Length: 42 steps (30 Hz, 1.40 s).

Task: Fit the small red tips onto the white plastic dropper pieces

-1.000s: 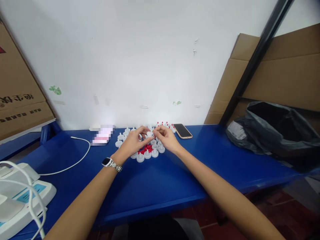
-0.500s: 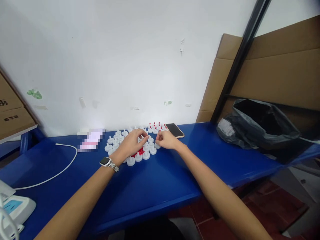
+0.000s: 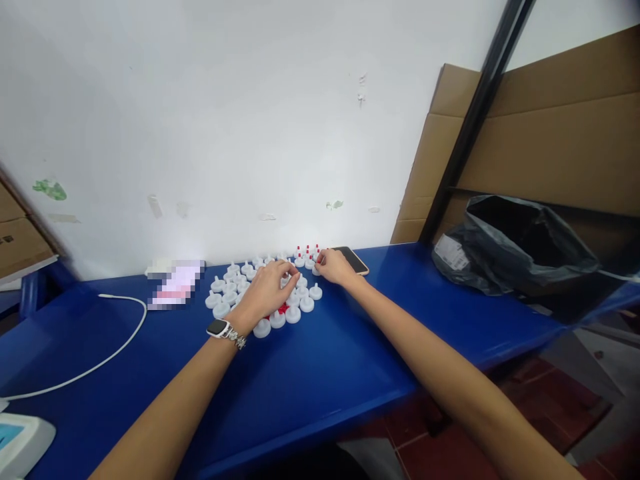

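Observation:
Many white nozzle caps (image 3: 261, 328) with pointed spouts stand close together on the blue table. Small red tips (image 3: 283, 309) lie in a pile among them, partly covered by my left hand (image 3: 273, 287). That hand is over the middle of the caps, its fingers curled and thumb close to the index finger; whatever is in it is hidden. Farther back, my right hand (image 3: 336, 267) pinches a red-tipped nozzle cap (image 3: 317, 269) at the edge of a group of red-tipped caps (image 3: 300, 260). Its fingertips partly hide that cap.
A phone (image 3: 354, 260) lies just behind my right hand. A blurred pink-and-white item (image 3: 177, 285) and a white cable (image 3: 120, 347) are on the left, with a white device (image 3: 27, 443) at the near corner. At the right sits a black plastic bag (image 3: 530, 240) by cardboard (image 3: 565, 140).
My right hand has moved back, away from the front white caps to the red-tipped group. My left hand stays over the caps. The view has shifted slightly.

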Motion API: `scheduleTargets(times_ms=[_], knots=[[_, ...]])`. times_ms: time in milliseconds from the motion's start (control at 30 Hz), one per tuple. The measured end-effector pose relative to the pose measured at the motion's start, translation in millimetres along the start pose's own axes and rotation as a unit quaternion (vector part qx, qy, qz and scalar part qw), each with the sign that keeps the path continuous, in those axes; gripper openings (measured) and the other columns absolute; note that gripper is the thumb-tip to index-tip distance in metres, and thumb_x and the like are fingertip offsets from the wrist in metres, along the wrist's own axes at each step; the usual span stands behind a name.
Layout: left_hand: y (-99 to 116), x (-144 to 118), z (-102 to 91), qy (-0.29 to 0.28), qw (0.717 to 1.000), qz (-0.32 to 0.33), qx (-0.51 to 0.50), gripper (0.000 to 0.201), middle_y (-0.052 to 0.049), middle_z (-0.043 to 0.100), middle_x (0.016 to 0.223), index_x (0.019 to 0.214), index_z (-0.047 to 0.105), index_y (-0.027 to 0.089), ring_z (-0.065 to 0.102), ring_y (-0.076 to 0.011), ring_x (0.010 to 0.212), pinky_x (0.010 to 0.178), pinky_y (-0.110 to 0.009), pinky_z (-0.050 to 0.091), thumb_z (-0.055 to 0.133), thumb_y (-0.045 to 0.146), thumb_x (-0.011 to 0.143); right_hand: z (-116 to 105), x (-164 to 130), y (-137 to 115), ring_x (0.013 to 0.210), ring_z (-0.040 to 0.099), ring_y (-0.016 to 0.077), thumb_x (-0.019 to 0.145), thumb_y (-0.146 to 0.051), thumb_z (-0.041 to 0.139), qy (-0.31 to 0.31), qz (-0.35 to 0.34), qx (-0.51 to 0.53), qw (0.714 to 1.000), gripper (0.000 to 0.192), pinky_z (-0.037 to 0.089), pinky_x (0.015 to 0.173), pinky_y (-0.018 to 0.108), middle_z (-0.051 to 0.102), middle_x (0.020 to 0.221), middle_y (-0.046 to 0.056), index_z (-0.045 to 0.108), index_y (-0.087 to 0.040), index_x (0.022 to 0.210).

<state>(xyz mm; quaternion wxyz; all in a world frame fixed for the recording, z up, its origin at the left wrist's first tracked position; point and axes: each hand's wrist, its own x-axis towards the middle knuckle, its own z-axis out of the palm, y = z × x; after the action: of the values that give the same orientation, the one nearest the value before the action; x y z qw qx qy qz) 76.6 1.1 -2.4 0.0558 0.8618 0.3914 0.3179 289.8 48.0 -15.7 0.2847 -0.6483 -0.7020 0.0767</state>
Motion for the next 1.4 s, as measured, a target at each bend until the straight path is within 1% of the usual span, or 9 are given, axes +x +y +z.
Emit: scheduleTargets(times_ms=[133,333,467,600,800,967,1133,1300,1400], knots=[[-2.0,-6.0,-3.5,0.032,0.999,-0.008,-0.003,0.026,-0.007,0.063,0.109,0.108,0.060,0.021,0.060,-0.0240,0.098,0.087,-0.041,0.046,0.046,0.039,0.096,-0.8,-7.4,-13.1,0.062,0.058,0.0139,0.077,-0.021,0.062,0.035,-0.028,0.164,0.985,0.005,0.039,0.060,0.025,0.067,0.070,0.004,0.058,-0.018,0.075],[0.1,-16.7,-8.8,0.075,0.995,-0.014,-0.067,0.042,-0.009,0.059,0.120,0.130,0.045,0.022,0.062,-0.0203,0.095,0.080,-0.036,0.050,0.051,0.043,0.095,8.2,-33.4,-52.1,0.050,0.046,0.0098,0.077,-0.050,0.065,-0.017,-0.021,0.483,0.875,0.033,0.034,0.049,0.023,0.059,0.062,-0.002,0.050,-0.020,0.077],[5.1,-23.0,-14.6,0.069,0.991,-0.020,-0.116,0.037,-0.004,0.062,0.101,0.128,0.045,0.023,0.061,-0.0173,0.088,0.076,-0.032,0.050,0.049,0.042,0.097,19.6,-43.9,-62.0,0.049,0.036,0.0095,0.083,-0.063,0.056,-0.011,-0.037,0.474,0.879,0.044,0.030,0.046,0.023,0.044,0.056,-0.005,0.046,-0.022,0.071],[7.4,-25.7,-17.9,0.069,0.990,0.003,-0.126,0.040,-0.004,0.060,0.101,0.132,0.044,0.024,0.059,-0.0163,0.087,0.077,-0.031,0.050,0.052,0.039,0.095,22.2,-46.9,-61.7,0.049,0.034,0.0107,0.087,-0.068,0.045,-0.019,-0.039,0.469,0.882,0.051,0.029,0.047,0.025,0.037,0.054,-0.005,0.042,-0.022,0.065],[8.1,-26.3,-20.5,0.056,0.989,0.055,-0.122,0.035,-0.005,0.060,0.109,0.129,0.049,0.024,0.057,-0.0159,0.085,0.077,-0.031,0.048,0.052,0.034,0.096,20.7,-53.1,-70.9,0.047,0.030,0.0100,0.082,-0.070,0.049,-0.079,-0.031,0.518,0.851,0.053,0.025,0.047,0.026,0.031,0.051,-0.006,0.037,-0.023,0.061],[10.8,-25.0,-23.8,0.070,0.983,-0.012,-0.169,0.031,0.000,0.057,0.080,0.117,0.053,0.022,0.055,-0.0152,0.073,0.068,-0.028,0.045,0.048,0.044,0.096,19.7,-54.0,-74.2,0.051,0.035,0.0121,0.089,-0.067,0.039,-0.028,-0.064,0.464,0.883,0.053,0.031,0.051,0.027,0.035,0.052,-0.003,0.036,-0.023,0.061],[-6.5,-21.9,-36.0,0.147,0.957,-0.093,-0.233,0.037,0.001,0.051,0.070,0.092,0.055,0.020,0.051,-0.0137,0.066,0.062,-0.026,0.043,0.041,0.054,0.097,7.7,-52.7,-66.8,0.056,0.040,0.0136,0.096,-0.058,0.030,0.042,-0.092,0.358,0.928,0.050,0.034,0.056,0.027,0.039,0.056,-0.002,0.036,-0.022,0.062],[-16.6,-24.1,-39.1,0.088,0.983,-0.068,-0.148,0.033,-0.003,0.065,0.094,0.107,0.061,0.020,0.059,-0.0158,0.080,0.069,-0.028,0.047,0.054,0.047,0.091,9.5,-57.6,-71.9,0.064,0.047,0.0124,0.094,-0.043,0.045,-0.027,-0.192,0.198,0.961,0.035,0.034,0.062,0.025,0.051,0.066,-0.002,0.047,-0.020,0.068],[-16.9,-25.9,-36.3,0.061,0.988,-0.077,-0.118,0.038,-0.005,0.067,0.096,0.113,0.063,0.020,0.061,-0.0176,0.081,0.071,-0.030,0.049,0.059,0.048,0.088,11.5,-56.0,-71.4,0.067,0.051,0.0126,0.093,-0.037,0.043,-0.057,-0.186,0.234,0.952,0.028,0.036,0.065,0.025,0.059,0.073,0.000,0.059,-0.018,0.078]])
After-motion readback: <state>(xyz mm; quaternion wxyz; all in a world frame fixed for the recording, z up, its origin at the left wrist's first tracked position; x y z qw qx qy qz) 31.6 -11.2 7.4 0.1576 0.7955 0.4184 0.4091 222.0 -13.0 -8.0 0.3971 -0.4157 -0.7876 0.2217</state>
